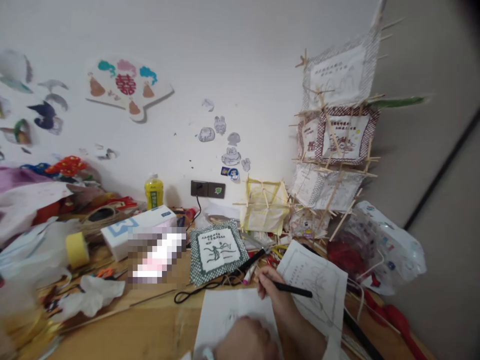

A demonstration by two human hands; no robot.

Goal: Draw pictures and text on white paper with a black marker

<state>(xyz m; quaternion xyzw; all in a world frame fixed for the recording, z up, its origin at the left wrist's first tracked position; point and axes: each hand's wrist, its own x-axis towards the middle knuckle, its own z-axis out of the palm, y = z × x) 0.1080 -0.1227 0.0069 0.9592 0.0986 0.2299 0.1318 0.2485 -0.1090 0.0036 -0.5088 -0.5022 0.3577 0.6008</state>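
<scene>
My right hand point(273, 286) is raised over the top right corner of a white sheet of paper point(212, 312), its fingers closed round a black pen point(294, 289) that points out to the right. Faint small marks show on this sheet. Lower down, my left hand point(245, 342) rests on the paper, blurred, with its fingers curled under and out of sight. To the right lies another sheet with a drawn border and picture point(318, 285). A drawing with a green checked border point(218, 252) lies behind the hands.
Stick-framed paper lanterns point(341, 135) rise at the right, beside a smaller yellow one point(262, 207). A white box point(138, 227), yellow tape roll point(77, 248) and yellow drink bottle point(153, 192) stand left. Plastic bags point(390, 250) crowd the right side.
</scene>
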